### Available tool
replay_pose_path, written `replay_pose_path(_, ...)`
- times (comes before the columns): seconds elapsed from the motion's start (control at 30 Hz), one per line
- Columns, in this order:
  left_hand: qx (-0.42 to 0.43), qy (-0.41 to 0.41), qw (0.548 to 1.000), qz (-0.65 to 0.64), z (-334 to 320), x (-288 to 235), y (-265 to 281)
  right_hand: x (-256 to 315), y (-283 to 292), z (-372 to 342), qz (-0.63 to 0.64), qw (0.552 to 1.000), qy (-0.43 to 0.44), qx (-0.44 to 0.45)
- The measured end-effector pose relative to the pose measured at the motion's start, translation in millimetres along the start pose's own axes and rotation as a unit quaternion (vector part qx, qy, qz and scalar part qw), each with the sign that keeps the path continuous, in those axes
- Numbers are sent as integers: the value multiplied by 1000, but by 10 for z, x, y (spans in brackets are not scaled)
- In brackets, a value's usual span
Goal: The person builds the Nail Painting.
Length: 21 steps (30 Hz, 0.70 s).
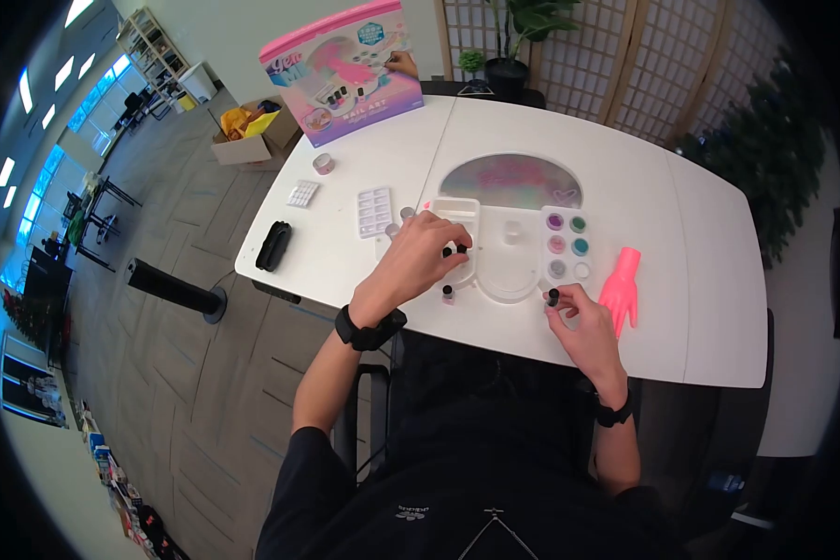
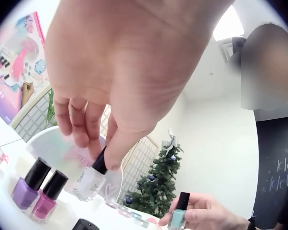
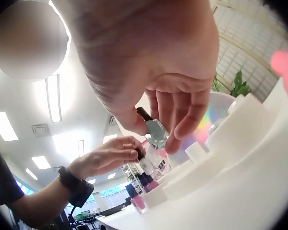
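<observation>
My left hand [image 1: 422, 254] pinches the black cap of a clear nail polish bottle [image 2: 88, 184] over the left side of the white nail station [image 1: 509, 280]. Purple [image 2: 25, 192] and magenta [image 2: 47, 199] nail polish bottles stand close by it. Near the table's front edge, my right hand [image 1: 588, 336] holds a mint-green nail polish bottle [image 3: 156, 134] with a black cap, between thumb and fingers. A pink nail polish bottle [image 3: 138, 202] stands on the table in front of the station.
A pink plastic hand [image 1: 623, 291] lies right of the glitter pots [image 1: 555, 245]. Behind the station is a half-round mirror [image 1: 513, 179]. On the left are a nail tray [image 1: 375, 212], a blister pack [image 1: 302, 193], a black case [image 1: 273, 246] and the nail art box [image 1: 345, 79].
</observation>
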<state>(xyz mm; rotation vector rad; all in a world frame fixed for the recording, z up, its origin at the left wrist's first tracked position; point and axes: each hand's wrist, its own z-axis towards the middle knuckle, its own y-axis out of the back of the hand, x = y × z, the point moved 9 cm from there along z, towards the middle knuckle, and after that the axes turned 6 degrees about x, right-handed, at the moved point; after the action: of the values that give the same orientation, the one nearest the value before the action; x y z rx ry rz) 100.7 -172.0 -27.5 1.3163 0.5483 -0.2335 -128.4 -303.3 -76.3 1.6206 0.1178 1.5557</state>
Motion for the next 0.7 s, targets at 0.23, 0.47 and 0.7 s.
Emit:
replay_pose_path(0.23,-12,0,999,52,-2,78,-188,-33,44,-96,-46,998,29,-15)
replay_pose_path(0.47,2,9,999,44,-22,129,-223,-305,-104,-108,-13,996,-79,45)
replay_pose_path(0.7,-73,16,997,-14,-148,165,141,-96,32,-169,-74,997,-1,-28)
